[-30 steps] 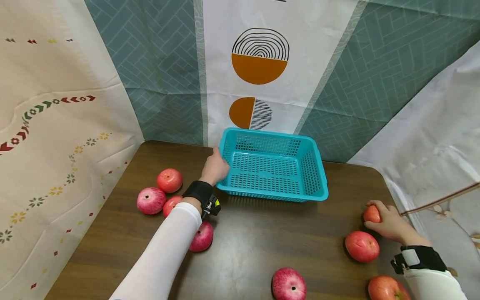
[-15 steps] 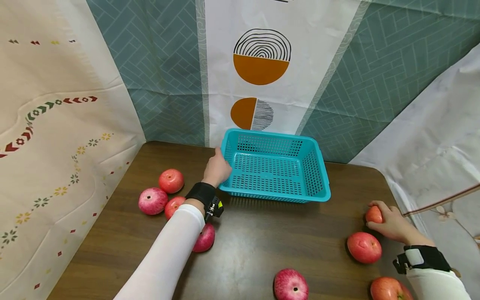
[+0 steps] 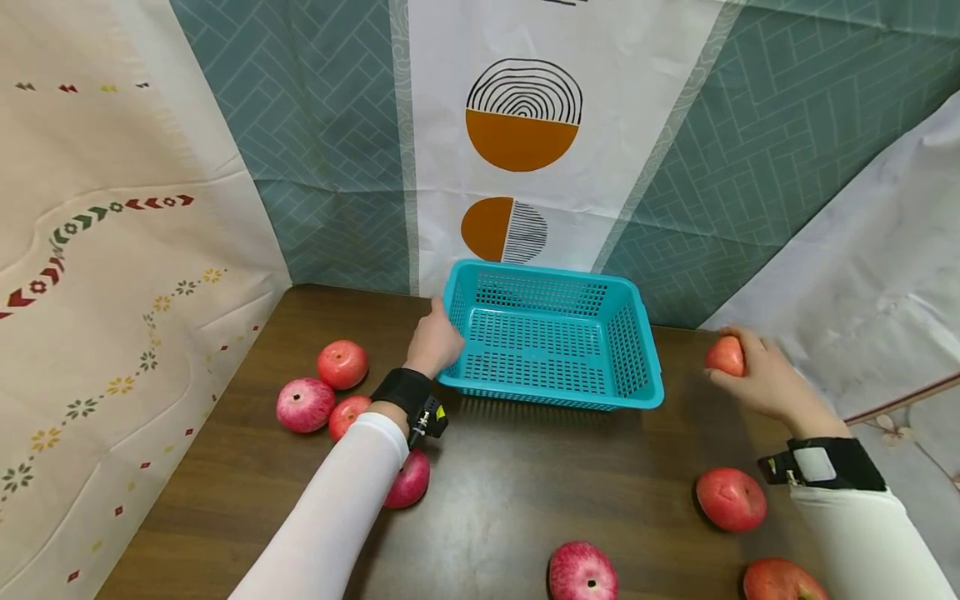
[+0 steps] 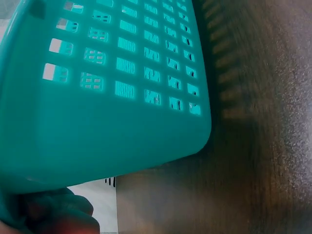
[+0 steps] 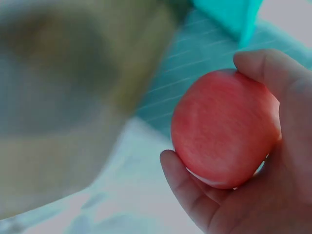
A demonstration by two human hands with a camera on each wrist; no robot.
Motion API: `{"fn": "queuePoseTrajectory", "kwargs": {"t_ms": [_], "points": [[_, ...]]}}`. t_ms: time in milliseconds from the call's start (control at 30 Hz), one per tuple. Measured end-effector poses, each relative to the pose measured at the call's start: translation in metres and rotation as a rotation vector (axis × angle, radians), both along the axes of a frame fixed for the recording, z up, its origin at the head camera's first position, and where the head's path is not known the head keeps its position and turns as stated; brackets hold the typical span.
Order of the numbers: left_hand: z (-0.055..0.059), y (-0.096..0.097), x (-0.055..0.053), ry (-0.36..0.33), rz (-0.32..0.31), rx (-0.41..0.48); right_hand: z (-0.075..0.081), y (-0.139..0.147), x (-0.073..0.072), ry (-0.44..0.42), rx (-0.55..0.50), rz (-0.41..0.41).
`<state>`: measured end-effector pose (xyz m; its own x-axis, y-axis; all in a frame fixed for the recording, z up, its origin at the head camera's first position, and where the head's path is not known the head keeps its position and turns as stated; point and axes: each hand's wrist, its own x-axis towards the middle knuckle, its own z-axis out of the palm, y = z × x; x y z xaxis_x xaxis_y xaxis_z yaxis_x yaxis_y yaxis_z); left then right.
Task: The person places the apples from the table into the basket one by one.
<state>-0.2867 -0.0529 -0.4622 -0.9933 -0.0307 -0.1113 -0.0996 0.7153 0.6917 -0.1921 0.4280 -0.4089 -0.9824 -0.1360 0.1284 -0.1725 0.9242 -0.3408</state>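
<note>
A turquoise plastic basket with perforated sides stands at the back of the table. My left hand grips its left rim. In the left wrist view the curled fingers show under the rim, beside the basket wall. On the right, my right hand holds a red apple above the table. Thumb and fingers wrap around this apple in the right wrist view, where a corner of the basket appears at the top.
Several apples lie left, among them a red one and a pink one; my left forearm partly covers others. A pink apple lies at the front. Two red apples, one behind the other, sit right. Cloth hangs around the table.
My right hand has lifted the apple off the table and moved it away from me, slightly to the left. The left hand stays on the basket rim.
</note>
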Motion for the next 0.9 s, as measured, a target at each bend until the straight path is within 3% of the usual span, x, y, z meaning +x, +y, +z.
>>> {"fn": "queuePoseTrajectory", "kwargs": {"t_ms": [133, 300, 467, 667, 900], "points": [[0.001, 0.0, 0.002, 0.01, -0.005, 0.011, 0.026, -0.039, -0.018, -0.005, 0.007, 0.012], [0.0, -0.001, 0.002, 0.011, -0.012, 0.016, 0.038, -0.084, -0.037, -0.074, 0.025, 0.042], [-0.001, -0.001, 0.003, 0.005, -0.011, 0.015, 0.035, -0.119, -0.06, -0.185, 0.034, 0.073], [0.0, 0.001, 0.003, 0.009, -0.018, -0.006, 0.022, -0.144, -0.082, -0.324, 0.051, 0.048], [0.0, 0.002, 0.003, 0.015, -0.007, -0.012, 0.012, -0.164, -0.097, -0.351, 0.082, 0.056]]}}
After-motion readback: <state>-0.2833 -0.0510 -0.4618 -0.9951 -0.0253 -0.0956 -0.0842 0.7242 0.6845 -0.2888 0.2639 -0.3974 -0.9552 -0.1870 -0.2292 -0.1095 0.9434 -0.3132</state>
